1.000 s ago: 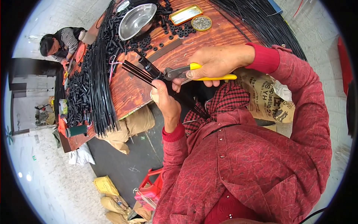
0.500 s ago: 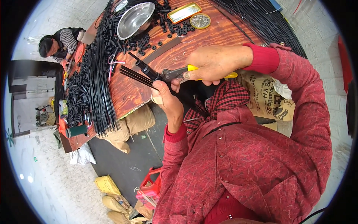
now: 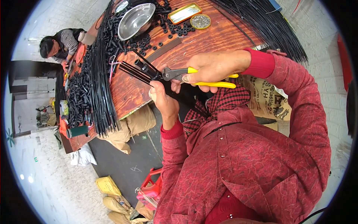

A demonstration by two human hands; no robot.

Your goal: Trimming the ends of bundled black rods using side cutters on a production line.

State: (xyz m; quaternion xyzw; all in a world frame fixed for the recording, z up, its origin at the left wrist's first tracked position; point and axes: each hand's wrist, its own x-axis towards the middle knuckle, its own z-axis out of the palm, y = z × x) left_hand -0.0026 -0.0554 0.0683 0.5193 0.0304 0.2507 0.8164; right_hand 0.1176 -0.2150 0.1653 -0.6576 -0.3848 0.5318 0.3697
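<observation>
My left hand [image 3: 164, 101] is closed around a bundle of thin black rods [image 3: 135, 74] and a black tubular plastic part [image 3: 142, 67]. The rods stick out past the thumb toward the table. In my right hand [image 3: 218, 66] is a pair of pliers [image 3: 175, 74] with yellow handles and a dark metal head. The handles stand somewhat apart. The jaws are right beside the black tubular part, close to my left fingertips; what lies between them is too small to make out.
A wooden table [image 3: 128, 95] carries a metal bowl [image 3: 136, 21], heaps of black plastic parts [image 3: 77, 95], long black rods [image 3: 97, 89], a yellow-rimmed tray [image 3: 184, 13] and a round dish of small metal pieces [image 3: 200, 21]. Another person [image 3: 61, 46] sits at the far left. A printed sack [image 3: 266, 99] stands at right.
The pliers' lower handle has swung down, so the handles are farther apart. My left hand and the black rods have tilted and shifted slightly left.
</observation>
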